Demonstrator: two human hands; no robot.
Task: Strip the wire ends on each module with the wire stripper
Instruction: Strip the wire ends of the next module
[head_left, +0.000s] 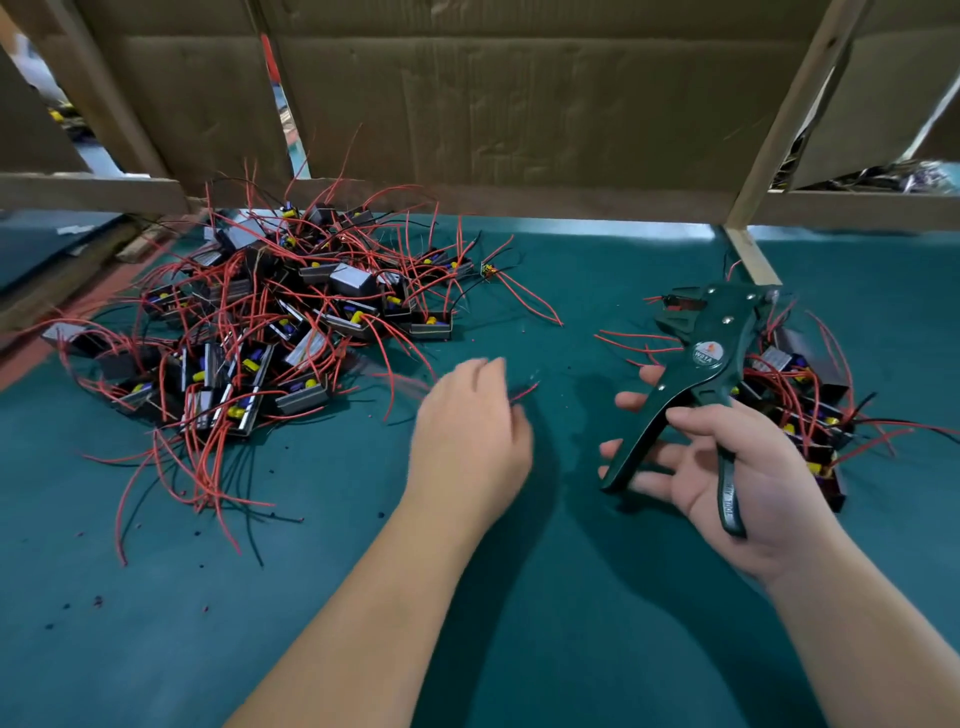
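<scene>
Two bare forearms reach out over a flat, matte teal table cover (519, 613). The right hand (737, 467) lies palm up and grasps the wire stripper (698, 358), a dark metal tool with a round label. Its thumb is bent across one slim handle that rests in the palm, the fingers are stretched under the other, and the two handles stand splayed apart. The tool's flat head points away, above the cover.

The left hand (470, 431) is blurred, back upward, fingers bent down. A thin red wire end (525, 391) shows at its fingertips, but I cannot tell whether it is held.

A big tangled heap of modules (249, 332), small boxy black cases with yellow parts and thin red and black leads, lies left. A smaller heap (800, 400) sits just behind the right hand. Tiny insulation crumbs (97, 601) dot the cover. Creased cardboard (519, 104) in rough wooden battens (792, 119) closes the back.
</scene>
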